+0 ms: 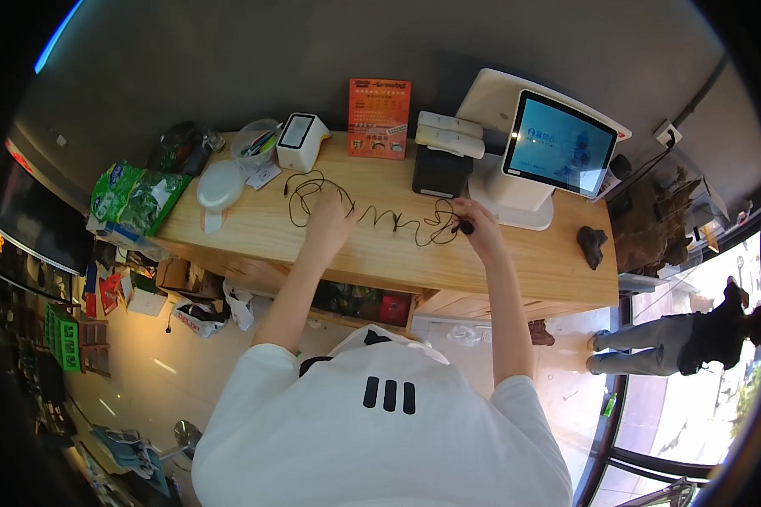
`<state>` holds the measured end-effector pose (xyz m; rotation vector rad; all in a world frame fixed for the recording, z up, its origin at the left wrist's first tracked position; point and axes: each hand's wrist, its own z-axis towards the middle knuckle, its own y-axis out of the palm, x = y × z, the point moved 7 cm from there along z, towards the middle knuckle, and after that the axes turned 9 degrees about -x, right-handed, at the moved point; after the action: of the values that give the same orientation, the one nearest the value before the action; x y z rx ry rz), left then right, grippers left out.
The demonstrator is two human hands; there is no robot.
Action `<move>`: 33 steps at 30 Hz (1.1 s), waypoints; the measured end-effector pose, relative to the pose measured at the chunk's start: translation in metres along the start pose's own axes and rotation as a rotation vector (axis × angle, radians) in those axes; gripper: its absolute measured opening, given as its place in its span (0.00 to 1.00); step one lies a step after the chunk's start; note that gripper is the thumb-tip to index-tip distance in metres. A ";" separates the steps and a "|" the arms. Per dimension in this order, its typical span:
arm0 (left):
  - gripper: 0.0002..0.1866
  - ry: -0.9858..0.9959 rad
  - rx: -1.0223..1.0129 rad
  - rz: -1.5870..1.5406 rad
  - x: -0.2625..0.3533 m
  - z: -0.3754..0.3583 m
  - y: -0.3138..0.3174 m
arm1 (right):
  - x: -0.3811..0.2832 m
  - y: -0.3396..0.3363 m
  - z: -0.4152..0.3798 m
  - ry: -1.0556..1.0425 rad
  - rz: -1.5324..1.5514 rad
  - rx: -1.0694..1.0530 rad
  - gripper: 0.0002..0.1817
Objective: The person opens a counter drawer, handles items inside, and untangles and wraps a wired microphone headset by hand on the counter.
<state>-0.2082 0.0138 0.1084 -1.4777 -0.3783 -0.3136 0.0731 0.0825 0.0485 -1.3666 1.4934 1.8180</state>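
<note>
A thin black cable (375, 210) lies in loose loops and waves across the wooden counter. My left hand (331, 217) is over the loops at its left end, fingers closed on the cable. At the right-hand loops, my right hand (479, 224) pinches the cable, beside a small round black piece (466, 227). A small dark clip or tie shows on the cable midway between my hands.
Behind the cable are a white payment device (301, 142), an orange sign (379, 118), a black printer (440, 171) and a touchscreen terminal (561, 144). A white-lidded container (221, 186) and green bag (135, 198) sit left. Below is an open drawer (361, 324); a person (685, 338) stands right.
</note>
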 end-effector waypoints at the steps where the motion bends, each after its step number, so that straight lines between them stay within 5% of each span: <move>1: 0.29 0.091 0.018 -0.099 0.021 -0.003 0.006 | -0.002 0.008 -0.001 0.003 -0.002 -0.002 0.13; 3: 0.27 0.236 -0.262 -0.630 0.055 -0.002 0.050 | -0.002 0.028 -0.001 0.029 0.012 -0.116 0.15; 6: 0.23 0.235 -0.365 -0.813 0.071 0.001 0.093 | -0.002 0.048 0.001 -0.023 -0.083 -0.238 0.16; 8: 0.17 0.095 -0.632 -1.214 0.076 0.004 0.112 | -0.006 0.043 0.001 -0.045 -0.020 -0.245 0.16; 11: 0.11 0.095 -0.387 -1.150 0.050 0.016 0.088 | -0.020 0.020 -0.008 -0.098 0.065 -0.209 0.16; 19: 0.16 0.022 -0.071 -1.123 -0.041 0.033 -0.005 | -0.044 -0.077 -0.036 -0.257 0.033 0.065 0.15; 22: 0.16 0.027 0.005 -1.082 -0.041 0.035 -0.017 | -0.029 -0.054 -0.039 -0.006 -0.415 -0.211 0.16; 26: 0.15 0.042 0.133 -0.952 -0.029 0.033 -0.024 | 0.005 -0.011 -0.054 0.393 -0.445 -0.532 0.19; 30: 0.15 0.115 0.197 -0.494 -0.013 0.034 -0.021 | 0.004 0.052 -0.067 0.389 -0.409 -0.871 0.15; 33: 0.14 0.213 0.143 -0.341 0.003 0.030 0.004 | -0.003 0.085 -0.057 0.207 -0.034 -0.746 0.14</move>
<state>-0.2057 0.0444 0.1073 -1.2234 -0.4706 -0.6965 0.0304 0.0030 0.0965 -1.9377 0.8706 2.3912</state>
